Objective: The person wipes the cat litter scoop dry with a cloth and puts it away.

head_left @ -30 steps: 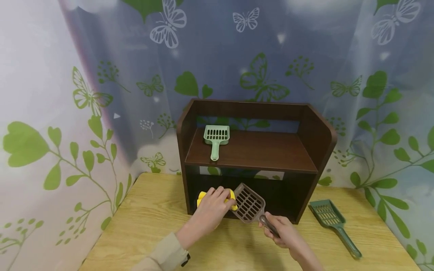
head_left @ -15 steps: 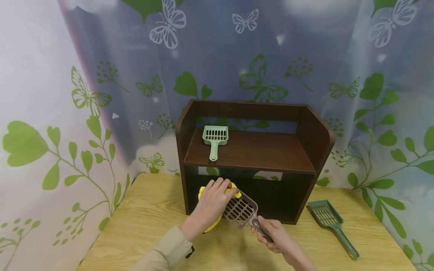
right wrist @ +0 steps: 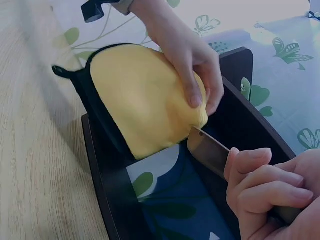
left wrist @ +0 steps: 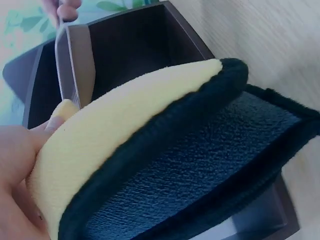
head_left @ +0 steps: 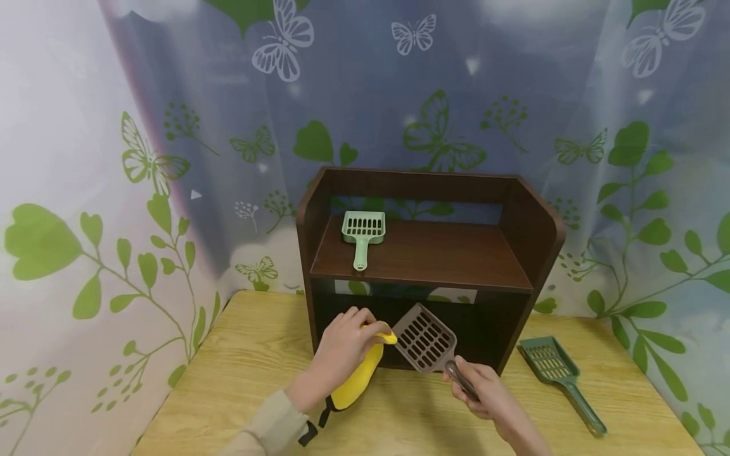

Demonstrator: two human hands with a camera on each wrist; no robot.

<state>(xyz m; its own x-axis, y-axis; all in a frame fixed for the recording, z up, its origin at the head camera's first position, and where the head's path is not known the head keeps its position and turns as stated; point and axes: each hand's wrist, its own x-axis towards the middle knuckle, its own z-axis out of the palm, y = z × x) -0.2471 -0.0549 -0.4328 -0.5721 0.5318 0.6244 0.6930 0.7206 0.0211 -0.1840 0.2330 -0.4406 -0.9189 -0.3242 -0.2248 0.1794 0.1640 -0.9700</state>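
Observation:
My left hand (head_left: 342,345) pinches one end of a yellow cleaning mitt (head_left: 356,383), which hangs below the fingers. The wrist views show its black trim, a black loop and an open cuff with grey-blue lining (left wrist: 200,160). In my right hand (head_left: 485,392) is the dark handle of a brown slotted litter scoop (head_left: 424,339), its slotted face turned up towards the head camera. The pinched tip of the mitt is right at the scoop's left edge. From the right wrist view, the scoop (right wrist: 212,152) appears edge-on beside the yellow cloth.
A dark brown two-level shelf (head_left: 422,250) stands just behind both hands. On its upper board lies a light green litter scoop (head_left: 364,231). A dark green litter scoop (head_left: 550,361) rests on the wooden table (head_left: 251,354) to the right. Patterned curtain surrounds the table.
My left hand slid up over the scoop's face with the mitt, then drew back left and lower, so more of the mitt shows. The scoop moved left, then back right and higher.

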